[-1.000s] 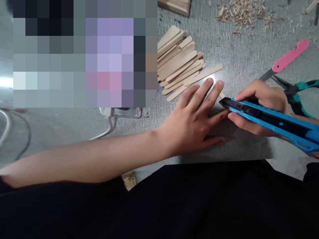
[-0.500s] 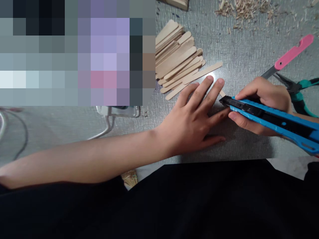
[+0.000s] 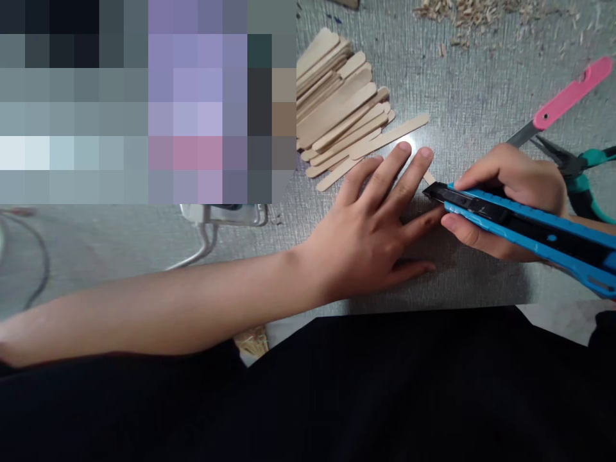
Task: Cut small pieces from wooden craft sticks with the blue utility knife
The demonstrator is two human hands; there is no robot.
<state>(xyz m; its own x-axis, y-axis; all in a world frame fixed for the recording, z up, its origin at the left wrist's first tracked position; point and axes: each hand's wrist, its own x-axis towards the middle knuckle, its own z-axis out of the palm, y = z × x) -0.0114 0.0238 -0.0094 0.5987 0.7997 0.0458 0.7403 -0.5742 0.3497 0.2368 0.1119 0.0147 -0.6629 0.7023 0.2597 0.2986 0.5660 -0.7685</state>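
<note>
My left hand lies palm down on the table with its fingers spread. Part of a small wooden stick shows between its fingers and the knife; the rest is hidden. My right hand is closed around a blue utility knife. The knife's black tip points left, against or just above the stick near my left index finger; exact contact cannot be made out. Beyond my left fingertips, one loose craft stick leans beside a pile of craft sticks.
To the right lie a pink-handled folding knife and pliers with teal grips. Wood shavings are scattered at the back. A white device with a cable sits left of my hand. The upper left is pixelated.
The view has shifted slightly, so the pile and the tools sit a little differently in the picture. Both hands and the utility knife hold nearly the same position.
</note>
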